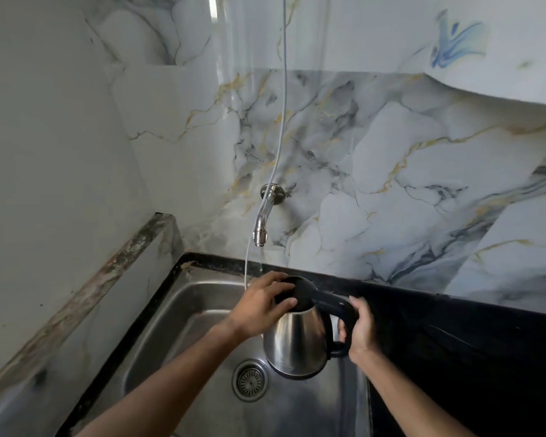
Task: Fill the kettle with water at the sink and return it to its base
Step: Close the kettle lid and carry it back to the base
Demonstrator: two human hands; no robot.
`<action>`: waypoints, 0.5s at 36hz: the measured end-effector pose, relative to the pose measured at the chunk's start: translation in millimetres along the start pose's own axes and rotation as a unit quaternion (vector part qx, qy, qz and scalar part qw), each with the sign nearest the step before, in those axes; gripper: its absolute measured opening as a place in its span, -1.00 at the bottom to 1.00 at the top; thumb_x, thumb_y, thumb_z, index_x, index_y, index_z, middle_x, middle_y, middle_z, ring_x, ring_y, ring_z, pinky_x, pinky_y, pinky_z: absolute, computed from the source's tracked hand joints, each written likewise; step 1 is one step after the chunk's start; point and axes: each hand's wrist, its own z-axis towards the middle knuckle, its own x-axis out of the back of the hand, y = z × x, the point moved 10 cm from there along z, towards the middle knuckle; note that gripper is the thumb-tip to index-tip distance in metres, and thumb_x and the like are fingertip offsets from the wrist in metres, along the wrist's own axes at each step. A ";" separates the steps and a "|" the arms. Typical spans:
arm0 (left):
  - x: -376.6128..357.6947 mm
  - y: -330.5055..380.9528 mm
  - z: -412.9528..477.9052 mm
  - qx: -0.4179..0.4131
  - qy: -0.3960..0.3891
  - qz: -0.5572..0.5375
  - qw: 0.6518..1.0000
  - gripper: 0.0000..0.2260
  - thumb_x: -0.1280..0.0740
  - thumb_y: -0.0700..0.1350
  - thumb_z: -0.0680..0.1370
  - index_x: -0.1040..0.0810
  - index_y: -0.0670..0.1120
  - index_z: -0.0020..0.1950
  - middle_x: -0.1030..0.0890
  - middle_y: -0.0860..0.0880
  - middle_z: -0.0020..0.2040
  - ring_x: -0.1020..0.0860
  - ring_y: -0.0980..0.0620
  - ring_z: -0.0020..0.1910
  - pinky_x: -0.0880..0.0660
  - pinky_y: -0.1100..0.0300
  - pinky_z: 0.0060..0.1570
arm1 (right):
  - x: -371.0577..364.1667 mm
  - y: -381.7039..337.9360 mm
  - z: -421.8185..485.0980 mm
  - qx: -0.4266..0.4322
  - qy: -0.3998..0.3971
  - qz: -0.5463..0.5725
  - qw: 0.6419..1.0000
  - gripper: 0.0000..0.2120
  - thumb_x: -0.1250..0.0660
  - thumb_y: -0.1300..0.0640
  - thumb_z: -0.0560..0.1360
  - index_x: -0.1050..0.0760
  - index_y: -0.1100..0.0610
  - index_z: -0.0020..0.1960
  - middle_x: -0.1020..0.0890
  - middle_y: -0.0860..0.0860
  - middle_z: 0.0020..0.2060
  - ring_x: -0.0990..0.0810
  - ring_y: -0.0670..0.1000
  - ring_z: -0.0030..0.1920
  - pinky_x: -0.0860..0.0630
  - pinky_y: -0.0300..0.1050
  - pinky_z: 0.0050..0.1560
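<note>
A steel kettle (297,342) with a black lid and handle hangs over the steel sink (183,313), slightly right of the drain (250,380). My right hand (361,329) is wrapped around the black handle. My left hand (262,305) rests on the black lid (300,294), fingers curled over its edge. The wall tap (261,228) sits above and a little left of the kettle, with only a few drops falling from its spout. The kettle's base is out of sight.
A black stone counter (454,342) runs to the right of the sink. A thin white cord (282,121) hangs down the marble-patterned wall past the tap. A worn ledge (108,272) borders the sink's left side.
</note>
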 end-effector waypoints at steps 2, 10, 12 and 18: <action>-4.7 7.9 -5.6 0.013 0.012 -0.028 0.999 -0.63 -0.37 0.05 0.58 -0.60 -0.11 0.31 -0.47 -0.08 0.40 -0.34 -0.04 0.45 -0.27 -0.02 0.45 | 6.9 -6.6 -8.8 0.009 -0.001 0.000 1.000 -0.56 -0.20 -0.03 0.50 -0.35 0.14 -0.49 -0.32 0.04 -0.66 -0.25 -0.01 -0.69 -0.11 -0.26 -0.65; -22.9 45.7 -13.1 0.070 -0.004 -0.121 0.990 -0.62 -0.35 0.13 0.55 -0.62 -0.02 0.29 -0.32 0.00 0.53 0.00 -0.01 0.59 0.01 -0.17 0.54 | 41.5 -30.1 -32.6 0.039 0.015 0.000 0.999 -0.56 -0.20 0.00 0.52 -0.42 0.15 -0.48 -0.32 0.06 -0.67 -0.25 0.00 -0.69 -0.13 -0.26 -0.66; -25.6 58.8 -12.8 0.063 -0.008 -0.110 0.992 -0.56 -0.32 0.17 0.51 -0.60 -0.01 0.30 -0.32 -0.01 0.53 0.01 -0.03 0.60 0.00 -0.24 0.51 | 47.4 -37.2 -36.9 0.052 0.010 0.001 0.999 -0.56 -0.19 0.00 0.52 -0.46 0.14 -0.48 -0.32 0.07 -0.67 -0.24 0.00 -0.69 -0.13 -0.24 -0.66; -41.1 105.5 -12.6 0.065 -0.046 -0.102 0.992 -0.46 -0.27 0.25 0.50 -0.54 0.01 0.39 -0.18 0.06 0.60 0.13 0.06 0.60 0.12 -0.26 0.51 | 87.3 -61.7 -51.7 0.077 0.005 0.016 0.997 -0.52 -0.19 -0.05 0.50 -0.36 0.11 -0.55 -0.31 0.07 -0.68 -0.24 0.02 -0.69 -0.13 -0.18 -0.66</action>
